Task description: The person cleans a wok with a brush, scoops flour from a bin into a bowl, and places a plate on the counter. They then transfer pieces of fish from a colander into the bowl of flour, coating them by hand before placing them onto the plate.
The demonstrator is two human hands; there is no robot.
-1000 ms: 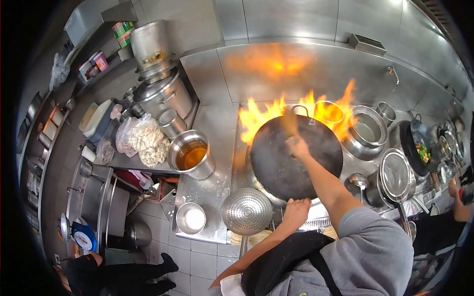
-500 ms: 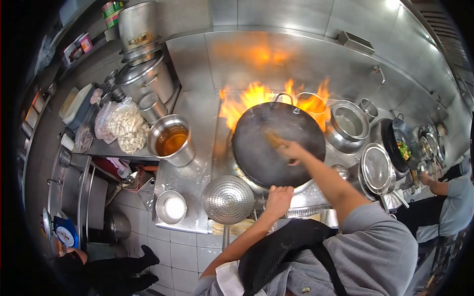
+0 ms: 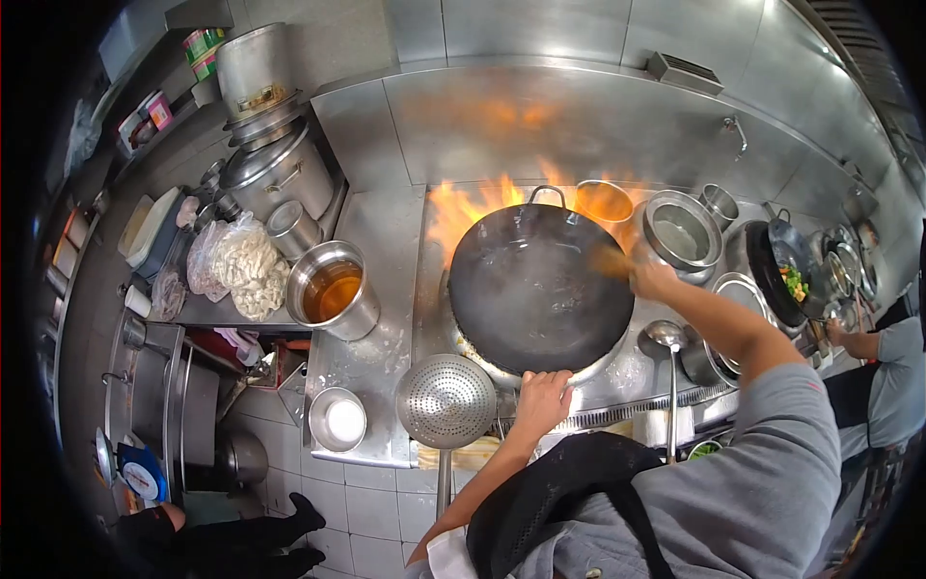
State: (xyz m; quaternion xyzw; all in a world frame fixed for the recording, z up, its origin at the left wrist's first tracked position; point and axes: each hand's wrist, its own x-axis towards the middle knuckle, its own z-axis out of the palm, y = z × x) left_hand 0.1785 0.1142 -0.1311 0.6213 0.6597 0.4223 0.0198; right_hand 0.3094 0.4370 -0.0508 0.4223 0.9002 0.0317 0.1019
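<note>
A large black wok (image 3: 526,309) sits tilted on the burner, its inside wet and steaming. My left hand (image 3: 543,400) is closed at the wok's near edge; whether it grips a handle or the rim is hidden. In my right hand (image 3: 656,277), above the wok's right rim, is a tan brush (image 3: 610,261), blurred by motion. Orange flames (image 3: 458,212) rise behind the wok. Close to my left hand lies a perforated skimmer (image 3: 446,396), and a ladle (image 3: 667,335) rests under my right forearm.
Left of the burner stand a pot of brown liquid (image 3: 331,292) and a small bowl of white contents (image 3: 339,419). A metal pot (image 3: 681,232) is behind my right hand. Another wok with food (image 3: 793,280) is farther right, near a co-worker (image 3: 887,376). Another person's legs (image 3: 251,531) show lower left.
My right hand and the brush have moved from the wok's middle to its right rim. My left hand stays at the near edge. The flames are lower, and the ladle shows more fully.
</note>
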